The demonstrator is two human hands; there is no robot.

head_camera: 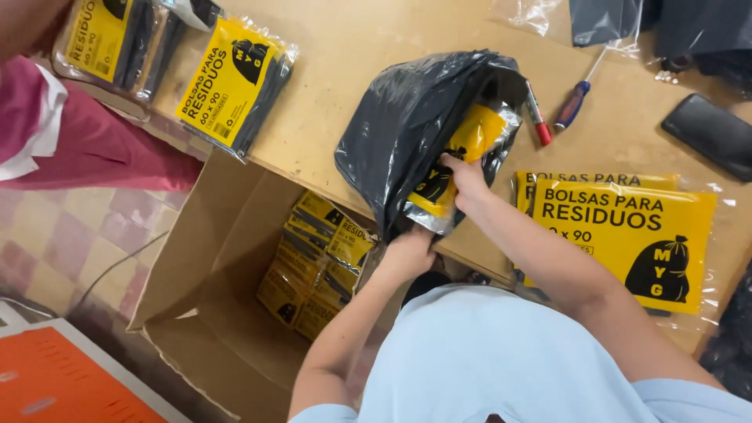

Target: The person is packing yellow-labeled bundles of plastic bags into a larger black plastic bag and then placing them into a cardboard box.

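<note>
A black plastic bag lies open on the wooden table. My right hand grips a clear packet with a yellow label that sits partly inside the bag's mouth. My left hand holds the bag's lower edge at the table's front edge. Just right of my right arm lie flat yellow-labelled packets in a small stack.
An open cardboard box on the floor holds several yellow packets. Two more packets lie at the table's far left. A red marker, a screwdriver and a dark phone lie at the right. A person in pink stands at left.
</note>
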